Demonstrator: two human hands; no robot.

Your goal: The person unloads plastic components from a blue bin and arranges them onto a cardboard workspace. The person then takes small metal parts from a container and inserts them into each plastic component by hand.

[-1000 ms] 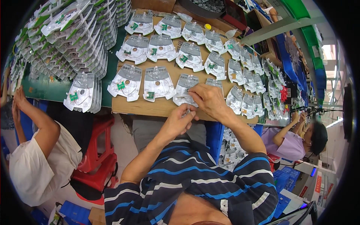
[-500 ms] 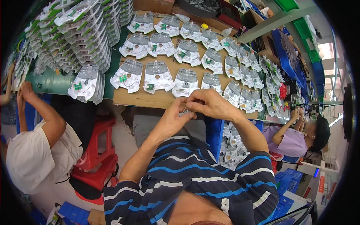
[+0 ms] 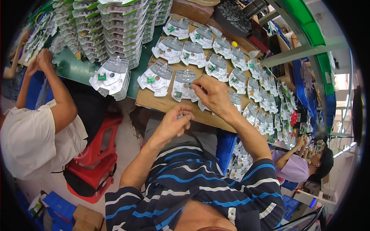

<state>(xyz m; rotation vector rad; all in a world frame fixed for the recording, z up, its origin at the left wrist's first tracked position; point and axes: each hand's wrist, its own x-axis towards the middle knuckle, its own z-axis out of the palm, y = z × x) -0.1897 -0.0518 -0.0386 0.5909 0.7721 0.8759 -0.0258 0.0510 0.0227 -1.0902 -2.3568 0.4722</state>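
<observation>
Brown cardboard (image 3: 148,99) holds flared grey-white plastic housings (image 3: 162,73), many already with green boards (image 3: 150,80); left hand (image 3: 172,123) and right hand (image 3: 214,94) curl, contents and remaining work unclear.

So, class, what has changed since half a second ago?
The right hand has parted from the left hand and moved forward to a grey-white housing. The left hand stays curled near the brown board's front edge; the housings keep their rows.
</observation>
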